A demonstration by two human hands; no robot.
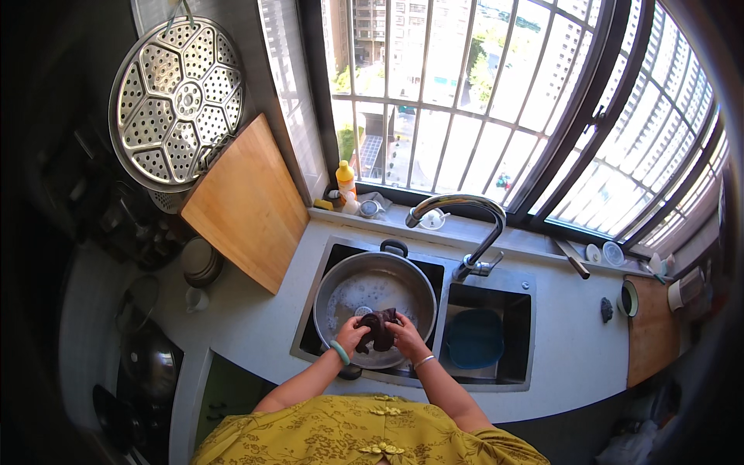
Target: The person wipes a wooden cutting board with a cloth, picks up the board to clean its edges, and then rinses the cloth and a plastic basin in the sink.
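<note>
A dark brown cloth [381, 330] is bunched between my two hands, above the near part of a large metal pot [432, 290]. My left hand [351, 337] grips its left side and my right hand [408, 337] pinches its right side. Sudsy water fills the bottom of the pot, and a small round pale perforated piece [363, 311] shows just behind the cloth. The pot has black handles and sits in the left basin of a double sink [444, 308]. The cloth's lower folds hide part of the pot's near wall.
A chrome faucet [494, 232] arches behind the basins. In the right basin lies a blue plastic tub [475, 340]. A wooden cutting board [247, 203] leans at the left, near a hanging steamer rack [186, 102]. A knife [572, 258] rests by the windowsill; a yellow bottle [346, 177] stands there.
</note>
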